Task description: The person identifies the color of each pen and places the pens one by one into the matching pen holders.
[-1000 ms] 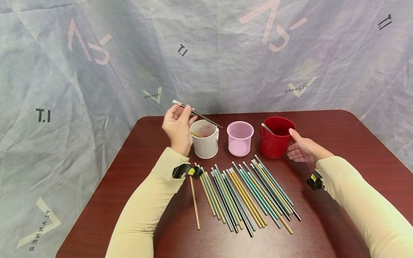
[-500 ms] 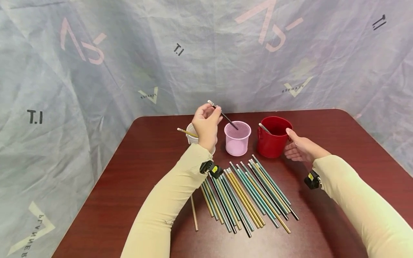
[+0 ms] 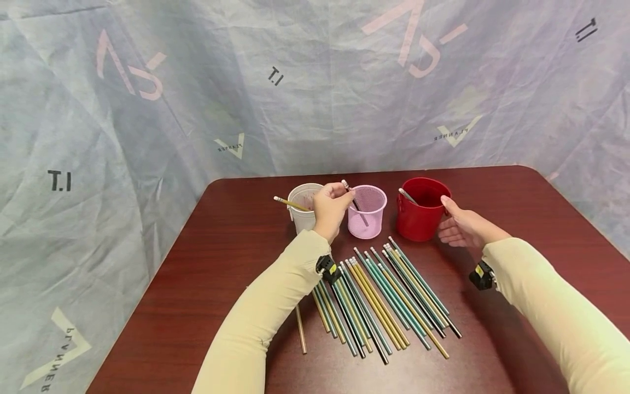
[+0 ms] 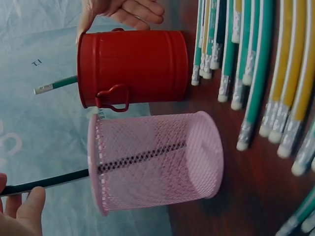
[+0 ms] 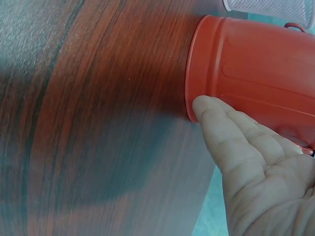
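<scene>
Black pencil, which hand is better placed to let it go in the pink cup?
Probably the left hand: it pinches the black pencil near its eraser end, with the lower part inside the pink cup. The right hand is at the red bucket, thumb at the rim.

Pink mesh cup (image 4: 157,172) — perhaps metal; glossy, wood-grained table (image 3: 197,268).

Staged tabletop set, kind of room unclear: wood-grain table (image 3: 206,257) before creased, letter-printed cloth backdrop (image 3: 315,109).
</scene>
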{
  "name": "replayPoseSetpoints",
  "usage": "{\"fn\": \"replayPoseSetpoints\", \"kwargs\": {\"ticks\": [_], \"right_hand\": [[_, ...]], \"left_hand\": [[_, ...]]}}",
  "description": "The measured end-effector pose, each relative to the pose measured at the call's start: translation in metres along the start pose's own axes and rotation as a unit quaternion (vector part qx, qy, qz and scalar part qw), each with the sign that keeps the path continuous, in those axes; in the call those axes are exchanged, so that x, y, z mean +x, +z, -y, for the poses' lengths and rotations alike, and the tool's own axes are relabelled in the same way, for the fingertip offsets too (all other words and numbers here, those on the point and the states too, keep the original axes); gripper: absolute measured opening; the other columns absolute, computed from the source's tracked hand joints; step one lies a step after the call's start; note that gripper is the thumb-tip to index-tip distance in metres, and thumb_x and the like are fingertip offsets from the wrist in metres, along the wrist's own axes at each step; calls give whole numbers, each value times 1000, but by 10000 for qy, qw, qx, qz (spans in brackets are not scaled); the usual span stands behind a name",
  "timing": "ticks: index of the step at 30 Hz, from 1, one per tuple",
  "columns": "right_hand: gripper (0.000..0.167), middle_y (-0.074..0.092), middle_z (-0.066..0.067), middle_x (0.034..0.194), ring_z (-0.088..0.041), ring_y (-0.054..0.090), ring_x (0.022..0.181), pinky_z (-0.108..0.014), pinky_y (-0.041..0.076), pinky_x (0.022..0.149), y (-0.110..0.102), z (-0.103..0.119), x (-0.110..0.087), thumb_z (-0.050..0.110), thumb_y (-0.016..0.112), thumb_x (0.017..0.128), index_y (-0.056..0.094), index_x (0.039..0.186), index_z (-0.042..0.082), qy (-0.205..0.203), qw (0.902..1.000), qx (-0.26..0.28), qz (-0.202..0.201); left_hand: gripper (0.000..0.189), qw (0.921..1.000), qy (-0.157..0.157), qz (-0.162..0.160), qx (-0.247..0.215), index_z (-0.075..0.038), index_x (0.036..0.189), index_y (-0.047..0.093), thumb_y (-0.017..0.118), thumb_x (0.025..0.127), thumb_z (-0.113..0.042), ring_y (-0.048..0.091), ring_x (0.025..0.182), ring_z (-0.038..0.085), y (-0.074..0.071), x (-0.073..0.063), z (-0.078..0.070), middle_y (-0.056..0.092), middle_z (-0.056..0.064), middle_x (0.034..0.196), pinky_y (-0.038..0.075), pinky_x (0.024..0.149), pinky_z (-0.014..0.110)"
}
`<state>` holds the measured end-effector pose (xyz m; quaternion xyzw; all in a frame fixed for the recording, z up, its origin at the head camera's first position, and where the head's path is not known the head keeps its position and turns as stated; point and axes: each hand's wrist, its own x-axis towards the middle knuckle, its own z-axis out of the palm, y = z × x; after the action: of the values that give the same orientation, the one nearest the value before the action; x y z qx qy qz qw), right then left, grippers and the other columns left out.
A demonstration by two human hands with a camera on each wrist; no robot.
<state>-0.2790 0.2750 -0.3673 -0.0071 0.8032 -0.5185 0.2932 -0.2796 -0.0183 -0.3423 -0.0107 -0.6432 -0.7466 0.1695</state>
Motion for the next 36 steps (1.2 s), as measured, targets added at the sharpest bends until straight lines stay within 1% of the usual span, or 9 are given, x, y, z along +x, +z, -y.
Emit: {"fn": "replayPoseSetpoints", "kwargs": {"ticks": [4, 11, 17, 21, 25, 27, 30, 32, 36], "right_hand": [[103, 26, -44, 138, -52, 35, 127, -53, 33, 105, 1, 3, 0, 64, 3, 93, 17, 135, -28, -23, 10000, -20, -24], [102, 28, -44, 137, -52, 38, 126, -52, 35, 105, 4, 5, 1, 64, 5, 93, 18, 134, -28, -29, 10000, -33, -78], [102, 27, -44, 138, -52, 36, 126, -53, 33, 105, 3, 5, 3, 64, 3, 93, 18, 135, -28, -8, 10000, -37, -61], [103, 24, -44, 138, -53, 33, 128, -54, 31, 106, 2, 4, 3, 65, 3, 93, 15, 136, -28, 15, 10000, 47, -46], [103, 24, -44, 139, -53, 33, 128, -54, 31, 106, 1, 3, 3, 65, 2, 93, 14, 136, -27, 30, 9999, 100, -75], [103, 24, -44, 139, -53, 34, 128, -54, 31, 106, 1, 2, 3, 65, 2, 93, 15, 136, -27, 29, 9999, 98, -100], [103, 25, -44, 139, -53, 35, 127, -54, 32, 106, 2, 2, 2, 65, 3, 93, 16, 136, -27, 23, 9999, 104, -135], [103, 26, -43, 139, -52, 36, 127, -53, 33, 105, 3, 2, 3, 66, 4, 93, 16, 136, -27, 22, 9998, 96, -164], [102, 27, -43, 138, -52, 37, 126, -53, 34, 105, 4, 1, 2, 65, 4, 93, 17, 136, -27, 13, 9998, 71, -174]], "left_hand": [[15, 9994, -322, 56, 113, 13, 91, 63, 66, 77, 12, 55, 65, 6, -5, 1, 6, 63, 12, 80, 53, 62, 19], [13, 9954, -389, 113, 870, 12, 88, 70, 72, 76, 6, 55, 63, 5, -14, 2, 17, 67, 9, 75, 49, 61, 17], [17, 9911, -452, 330, 1210, 11, 92, 71, 71, 76, 7, 62, 70, 8, -24, 2, 19, 70, 20, 87, 53, 67, 20], [19, 9919, -569, 461, 1039, 14, 96, 68, 66, 77, 10, 62, 67, 7, -37, 1, 20, 70, 22, 87, 57, 67, 25], [17, 9807, -704, 804, 1636, 11, 93, 70, 65, 78, 4, 62, 61, 8, -59, -4, 21, 70, 16, 81, 57, 64, 25], [16, 9655, -652, 1093, 2270, 7, 90, 72, 66, 78, -1, 64, 60, 10, -73, -6, 18, 71, 13, 78, 56, 62, 24], [15, 9309, -680, 1645, 3189, 2, 86, 73, 66, 79, -8, 65, 57, 10, -98, -7, 12, 70, 10, 74, 55, 57, 22], [13, 8969, -850, 2034, 3833, 1, 81, 73, 67, 79, -10, 62, 51, 9, -115, -7, 8, 69, 10, 67, 54, 53, 22], [16, 8211, -1409, 2701, 4826, 2, 68, 69, 66, 80, -9, 57, 44, 10, -142, -9, 7, 63, 8, 56, 53, 47, 25]]}}
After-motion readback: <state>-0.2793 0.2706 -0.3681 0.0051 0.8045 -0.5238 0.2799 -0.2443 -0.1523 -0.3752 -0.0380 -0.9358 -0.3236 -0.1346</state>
